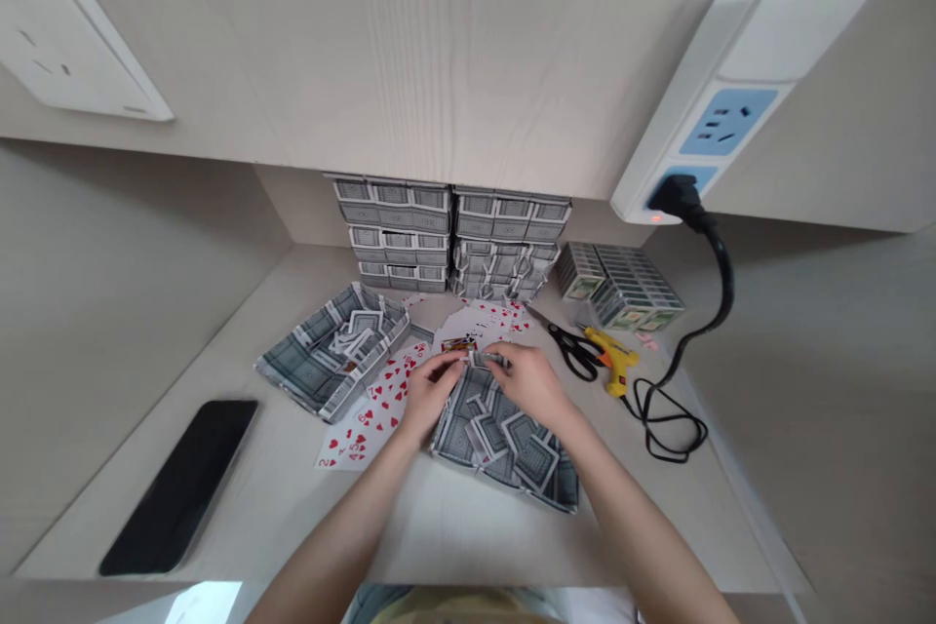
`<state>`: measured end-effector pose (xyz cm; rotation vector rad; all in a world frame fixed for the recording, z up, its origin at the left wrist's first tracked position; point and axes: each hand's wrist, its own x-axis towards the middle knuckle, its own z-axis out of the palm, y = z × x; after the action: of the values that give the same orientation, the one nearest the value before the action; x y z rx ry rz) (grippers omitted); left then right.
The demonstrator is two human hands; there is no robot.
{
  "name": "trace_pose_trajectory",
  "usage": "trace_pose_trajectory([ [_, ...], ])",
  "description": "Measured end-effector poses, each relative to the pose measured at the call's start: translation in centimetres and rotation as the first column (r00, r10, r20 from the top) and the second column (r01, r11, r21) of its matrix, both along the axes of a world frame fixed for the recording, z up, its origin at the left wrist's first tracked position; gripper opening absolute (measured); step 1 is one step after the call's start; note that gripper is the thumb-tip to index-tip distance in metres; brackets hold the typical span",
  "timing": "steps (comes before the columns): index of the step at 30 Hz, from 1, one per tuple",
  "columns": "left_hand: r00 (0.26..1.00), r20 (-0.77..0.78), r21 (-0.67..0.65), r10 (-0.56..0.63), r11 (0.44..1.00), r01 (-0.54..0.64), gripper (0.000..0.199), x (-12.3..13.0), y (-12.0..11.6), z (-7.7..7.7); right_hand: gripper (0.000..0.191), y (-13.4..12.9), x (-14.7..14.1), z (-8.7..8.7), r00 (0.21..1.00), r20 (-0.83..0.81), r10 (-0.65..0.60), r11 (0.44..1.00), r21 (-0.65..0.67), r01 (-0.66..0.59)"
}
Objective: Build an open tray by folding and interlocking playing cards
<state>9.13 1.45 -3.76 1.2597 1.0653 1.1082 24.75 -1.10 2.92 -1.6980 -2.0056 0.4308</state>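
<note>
Under a wide wood-grain panel (366,49), a pale table (263,517) stretches between two side walls. At its back rise two stacks (399,214) of boxes faced with grey card backs, set side by side with a narrow gap. A white power strip (760,34) hangs at upper right, a black plug (680,195) in its lower blue socket.

Nearer are two card trays. The right tray (457,434) lies just below the hands, its far edge at the fingertips and its near half between the forearms. The left tray (296,375) sits apart, beyond the left hand, with folded bits of card inside. A black phone (179,487) lies flat at the table's left front, well away from both hands. Packs (629,288) stand in rows beside the stacks.

Face-up cards (380,409), mostly hearts, spread between the left tray and the left hand. Right of the right hand, a yellow glue gun (618,361) lies next to black-handled scissors (577,351).

The left hand (431,385) and right hand (533,380) are nearly closed, thumbs and fingertips pinching a small card piece (479,359) from either end. It sits right between them, over the right tray's far edge; I cannot tell whether it is attached there. Similar scraps (537,458) lie loose inside that tray.
</note>
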Motion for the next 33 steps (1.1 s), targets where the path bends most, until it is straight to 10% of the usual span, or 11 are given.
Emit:
trace_pose_trajectory([
  [9, 1.000, -0.021, 0.028, -0.008, 1.000, 0.009, 0.028, 0.2, 0.0, 0.2, 0.018, -0.6, -1.5, 1.1, 0.967, 0.255, -0.017, 1.000, 0.018, 0.013],
  [33, 0.999, -0.030, 0.026, 0.033, 0.999, -0.032, 0.025, 0.1, -0.2, 0.1, 0.023, 1.2, -1.3, 2.8, 0.949, 0.312, 0.037, 0.981, -0.191, 0.025],
])
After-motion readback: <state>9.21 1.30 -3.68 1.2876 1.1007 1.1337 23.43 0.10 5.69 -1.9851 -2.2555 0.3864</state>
